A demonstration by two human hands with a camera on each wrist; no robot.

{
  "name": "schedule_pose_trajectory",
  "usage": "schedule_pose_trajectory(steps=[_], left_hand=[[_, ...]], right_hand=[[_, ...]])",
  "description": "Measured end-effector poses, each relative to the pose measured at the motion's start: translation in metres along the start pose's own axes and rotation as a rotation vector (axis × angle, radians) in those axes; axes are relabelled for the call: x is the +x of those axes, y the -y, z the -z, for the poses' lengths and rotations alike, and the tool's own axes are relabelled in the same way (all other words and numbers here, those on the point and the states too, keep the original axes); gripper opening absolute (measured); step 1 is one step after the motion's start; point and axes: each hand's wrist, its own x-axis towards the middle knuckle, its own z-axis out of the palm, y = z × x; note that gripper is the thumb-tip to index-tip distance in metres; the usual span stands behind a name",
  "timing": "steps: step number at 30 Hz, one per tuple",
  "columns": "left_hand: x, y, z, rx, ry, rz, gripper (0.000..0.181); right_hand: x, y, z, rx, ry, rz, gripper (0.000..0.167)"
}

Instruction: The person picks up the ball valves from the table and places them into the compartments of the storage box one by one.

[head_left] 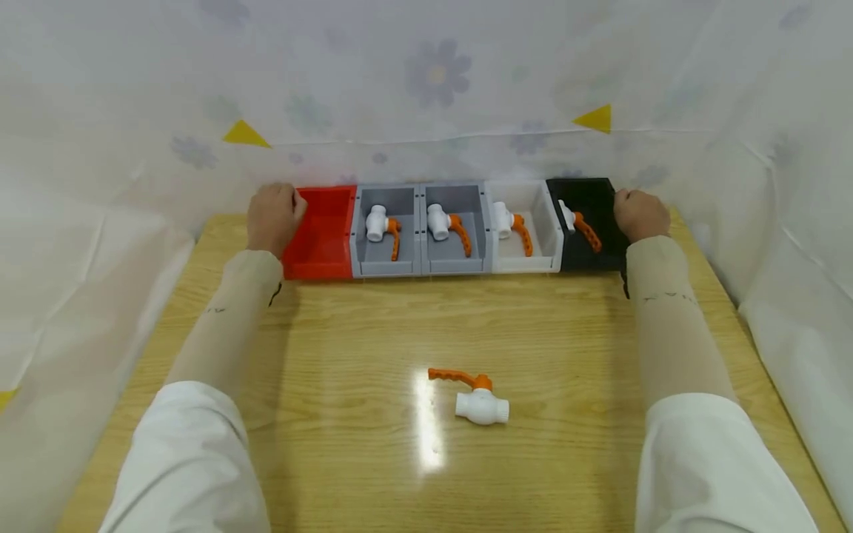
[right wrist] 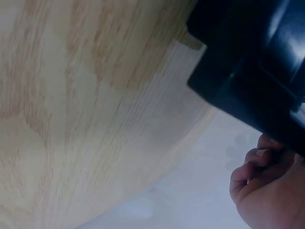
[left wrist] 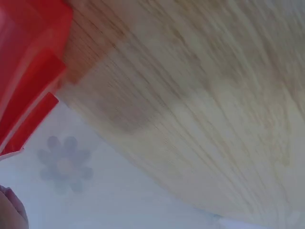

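Observation:
A row of joined bins runs along the table's far side. My left hand (head_left: 273,218), fingers curled, touches the outer side of the red bin (head_left: 320,229). At the opposite end my right hand (head_left: 642,215) rests with curled fingers against the black bin (head_left: 603,259). Its curled fingers (right wrist: 250,167) show beside that bin in the right wrist view. White ball valves with orange levers lie one each in the left grey bin (head_left: 388,266), the right grey bin (head_left: 456,265), the white bin (head_left: 543,259) and the black one. Another valve (head_left: 483,407) lies on the table.
The wooden table (head_left: 360,333) stretches from the bins towards me. A pale flowered sheet (head_left: 373,89) hangs behind the bins, with yellow triangles on it. More white sheeting (head_left: 793,222) borders the right side.

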Motion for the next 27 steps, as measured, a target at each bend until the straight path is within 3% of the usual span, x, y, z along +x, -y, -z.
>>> schedule_pose_trajectory(steps=[4, 7, 11, 15, 18, 24, 27], left_hand=[[-0.006, -0.017, 0.008, -0.081, 0.008, -0.082, 0.022], [-0.012, -0.045, 0.016, -0.16, 0.049, -0.168, 0.018], [-0.031, -0.088, 0.021, -0.269, 0.109, -0.384, 0.012], [-0.062, -0.133, 0.022, -0.363, 0.214, -0.562, 0.007], [-0.091, -0.165, 0.022, -0.435, 0.346, -0.562, 0.008], [-0.155, -0.214, 0.025, -0.553, 0.699, -0.494, 0.023], [-0.172, -0.229, 0.027, -0.561, 0.779, -0.518, 0.026]], right_hand=[[0.001, 0.003, -0.002, 0.009, 0.015, -0.008, 0.068], [0.001, 0.002, -0.002, 0.013, 0.029, -0.018, 0.067], [-0.002, 0.001, 0.001, 0.022, 0.025, -0.026, 0.065], [-0.004, 0.003, 0.003, 0.039, 0.016, -0.028, 0.063], [-0.004, 0.005, 0.003, 0.046, -0.005, -0.026, 0.063], [-0.005, 0.001, 0.0, 0.057, 0.014, -0.024, 0.063], [-0.006, -0.004, 0.0, 0.047, 0.016, -0.026, 0.063]])
